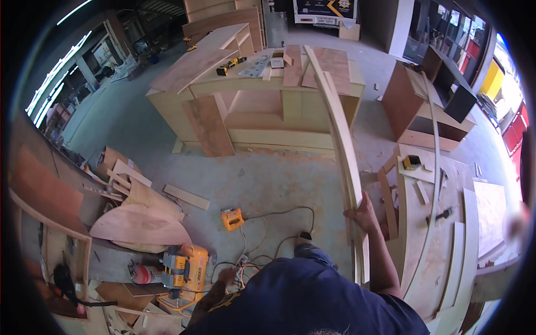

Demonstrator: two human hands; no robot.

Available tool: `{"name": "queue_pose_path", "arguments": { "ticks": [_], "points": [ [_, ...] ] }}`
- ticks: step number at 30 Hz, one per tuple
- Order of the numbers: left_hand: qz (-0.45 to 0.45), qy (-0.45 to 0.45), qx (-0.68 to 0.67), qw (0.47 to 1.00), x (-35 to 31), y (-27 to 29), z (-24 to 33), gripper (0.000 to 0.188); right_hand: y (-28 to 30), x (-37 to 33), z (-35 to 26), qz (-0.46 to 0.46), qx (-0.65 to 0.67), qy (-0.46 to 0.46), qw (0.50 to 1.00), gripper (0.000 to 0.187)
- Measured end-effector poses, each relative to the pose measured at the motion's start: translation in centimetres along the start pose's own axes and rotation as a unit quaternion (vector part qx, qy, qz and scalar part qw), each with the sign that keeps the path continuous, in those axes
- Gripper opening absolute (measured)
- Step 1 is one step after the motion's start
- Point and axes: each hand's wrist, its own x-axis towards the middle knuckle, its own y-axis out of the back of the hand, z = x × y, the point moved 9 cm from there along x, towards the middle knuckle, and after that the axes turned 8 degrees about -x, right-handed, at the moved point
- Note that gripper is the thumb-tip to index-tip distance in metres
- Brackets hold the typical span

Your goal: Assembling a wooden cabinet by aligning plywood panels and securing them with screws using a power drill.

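My right hand is closed around long, pale wooden strips. They stretch from beside my body to the top of the wooden counter ahead, and their far end rests over its edge. Low on the left, my left hand hangs with its fingers loosely apart and nothing visible in them. Close to it are a yellow air compressor and tangled cables on the floor. A yellow jigsaw-like power tool lies farther forward, joined to a cord.
Plywood offcuts are piled at left. On the right, a workbench carries boards, a hammer and a long bent strip. A cordless drill lies on the counter. An open cabinet stands at far right.
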Motion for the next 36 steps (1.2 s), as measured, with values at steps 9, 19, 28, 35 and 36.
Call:
{"name": "queue_pose_path", "arguments": {
  "ticks": [9, 19, 28, 35, 36],
  "points": [
    [-0.084, 0.46, -0.314, 0.826, 8.8, 6.0, -4.5, 0.067, 4.8, 27.5, -2.3, 0.037, -0.033, -0.051, 0.997, 0.098],
    [-0.072, 0.331, -0.516, 0.787, 42.2, 20.3, -12.9, 0.031, 1.3, 56.3, -5.3, 0.021, -0.075, -0.088, 0.993, 0.091],
    [0.236, 0.075, -0.479, 0.842, 81.7, 55.3, -23.1, 0.034, -0.3, 77.2, -6.3, 0.073, -0.252, -0.117, 0.958, 0.093],
    [0.327, 0.056, -0.224, 0.916, 100.7, 67.6, -29.4, 0.045, 1.9, 82.3, 2.2, 0.162, -0.169, -0.214, 0.948, 0.096],
    [0.333, 0.068, -0.161, 0.927, 102.2, 68.1, -29.5, 0.051, 2.7, 82.2, 2.7, 0.164, -0.168, -0.222, 0.946, 0.096]
  ]
}}
